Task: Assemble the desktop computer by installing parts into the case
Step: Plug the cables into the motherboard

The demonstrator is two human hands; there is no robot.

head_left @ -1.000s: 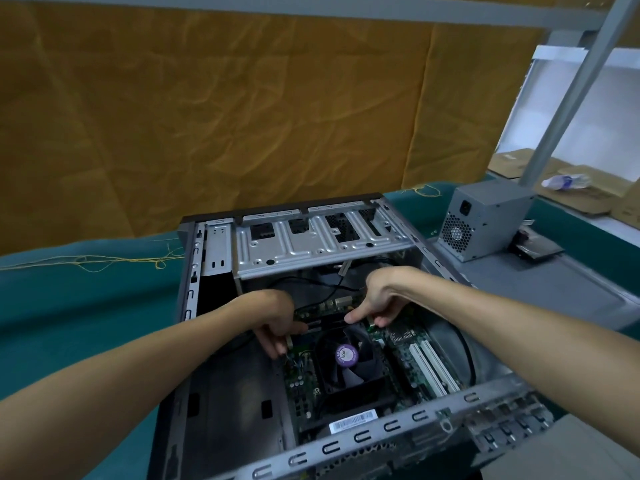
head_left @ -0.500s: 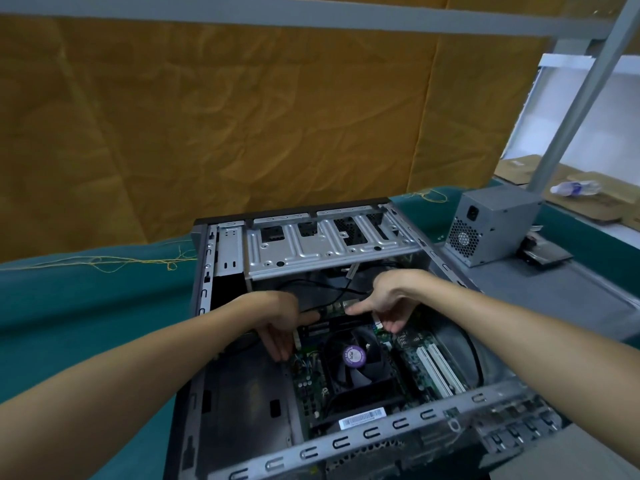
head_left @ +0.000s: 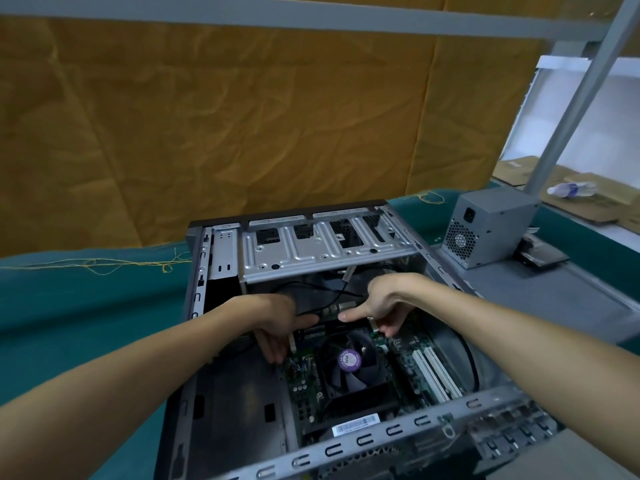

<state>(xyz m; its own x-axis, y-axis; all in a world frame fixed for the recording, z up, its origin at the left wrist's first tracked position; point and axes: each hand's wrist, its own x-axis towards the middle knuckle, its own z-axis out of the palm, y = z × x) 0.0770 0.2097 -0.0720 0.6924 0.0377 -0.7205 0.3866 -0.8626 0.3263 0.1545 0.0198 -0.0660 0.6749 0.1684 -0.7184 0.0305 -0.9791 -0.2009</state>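
Both hands reach into the open grey metal computer case (head_left: 346, 452), just beyond the black cooler fan with the purple hub (head_left: 349, 362). The left hand (head_left: 277, 320) and right hand (head_left: 384, 303) press thumbs onto a green memory stick (head_left: 329, 311) seated there, fingers extended downward.

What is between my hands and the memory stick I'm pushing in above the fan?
Nothing visible. Both thumbs already press on the memory stick, the left hand at one end and the right hand at the other. A black cable loops just behind it, and the fan sits in front; neither blocks the hands.
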